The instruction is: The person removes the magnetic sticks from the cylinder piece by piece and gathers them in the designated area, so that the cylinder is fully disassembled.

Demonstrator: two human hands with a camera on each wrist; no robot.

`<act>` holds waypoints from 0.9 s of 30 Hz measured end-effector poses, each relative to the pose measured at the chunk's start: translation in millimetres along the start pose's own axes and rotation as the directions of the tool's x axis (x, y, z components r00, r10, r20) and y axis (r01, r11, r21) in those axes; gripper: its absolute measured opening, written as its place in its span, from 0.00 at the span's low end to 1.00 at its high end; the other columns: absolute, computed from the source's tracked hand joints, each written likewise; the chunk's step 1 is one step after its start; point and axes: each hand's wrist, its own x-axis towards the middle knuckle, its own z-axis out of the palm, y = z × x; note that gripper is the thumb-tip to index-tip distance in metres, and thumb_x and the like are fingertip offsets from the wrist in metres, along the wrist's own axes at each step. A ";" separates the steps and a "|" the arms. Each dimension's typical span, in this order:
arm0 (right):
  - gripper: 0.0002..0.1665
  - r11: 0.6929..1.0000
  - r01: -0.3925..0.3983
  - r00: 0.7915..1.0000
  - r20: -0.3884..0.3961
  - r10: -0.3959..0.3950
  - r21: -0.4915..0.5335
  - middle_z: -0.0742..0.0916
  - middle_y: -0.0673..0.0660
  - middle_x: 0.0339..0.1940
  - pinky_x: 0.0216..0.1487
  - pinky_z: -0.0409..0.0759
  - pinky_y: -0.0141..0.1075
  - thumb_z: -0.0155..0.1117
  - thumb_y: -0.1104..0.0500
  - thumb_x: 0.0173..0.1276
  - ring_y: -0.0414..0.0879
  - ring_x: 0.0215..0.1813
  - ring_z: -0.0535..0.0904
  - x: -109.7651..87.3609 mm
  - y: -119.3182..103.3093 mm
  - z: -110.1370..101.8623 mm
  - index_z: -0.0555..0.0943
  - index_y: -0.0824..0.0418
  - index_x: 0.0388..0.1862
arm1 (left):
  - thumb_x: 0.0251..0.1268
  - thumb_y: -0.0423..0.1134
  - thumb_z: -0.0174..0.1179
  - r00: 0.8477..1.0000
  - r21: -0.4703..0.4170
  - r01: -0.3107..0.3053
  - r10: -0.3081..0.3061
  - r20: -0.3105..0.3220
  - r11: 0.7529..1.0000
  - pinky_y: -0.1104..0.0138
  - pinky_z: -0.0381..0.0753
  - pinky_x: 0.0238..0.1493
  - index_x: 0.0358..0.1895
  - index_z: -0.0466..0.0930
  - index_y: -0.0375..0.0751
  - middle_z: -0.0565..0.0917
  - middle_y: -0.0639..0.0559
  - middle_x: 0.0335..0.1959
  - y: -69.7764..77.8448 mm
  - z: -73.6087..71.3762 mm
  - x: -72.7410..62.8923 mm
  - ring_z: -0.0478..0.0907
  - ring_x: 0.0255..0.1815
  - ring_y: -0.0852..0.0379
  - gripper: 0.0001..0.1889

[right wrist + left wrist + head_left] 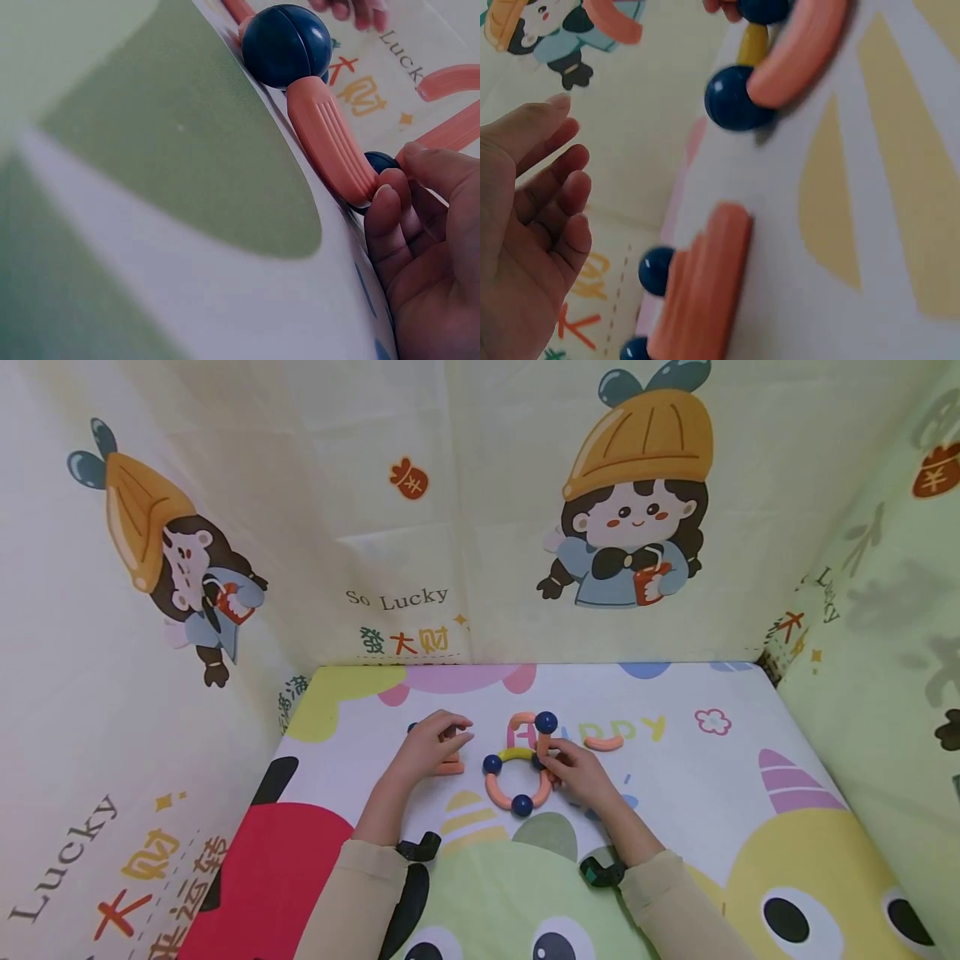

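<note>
A ring of curved orange rods (497, 792), a yellow curved rod (517, 752) and dark blue balls (522, 805) lies on the printed cloth. From its right-hand ball (381, 160) a straight orange rod (543, 744) rises, topped by another blue ball (546, 722) with a curved orange rod (522, 718) reaching left. My right hand (576, 770) pinches that right-hand ball where the rods meet, thumb at the straight rod's foot. My left hand (429, 745) is held with loosely bent fingers, nothing in them, over a row of straight orange rods (709, 292).
Blue balls (657, 271) sit beside the row of rods, partly behind my left hand in the head view. A loose curved orange rod (604, 743) lies right of the ring. Printed cloth walls (495, 527) stand at the back and both sides.
</note>
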 end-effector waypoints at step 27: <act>0.18 1.000 0.011 1.000 -0.005 -0.011 -0.012 0.85 0.54 0.28 0.34 0.78 0.34 0.62 0.43 0.71 0.49 0.31 0.80 0.1 -1.3 -1.4 0.80 0.40 0.58 | 0.68 0.64 0.53 0.986 -0.125 -0.045 0.064 0.152 0.991 0.57 0.78 0.58 0.62 0.74 0.73 0.79 0.66 0.58 40.6 42.0 32.5 0.77 0.56 0.60 0.20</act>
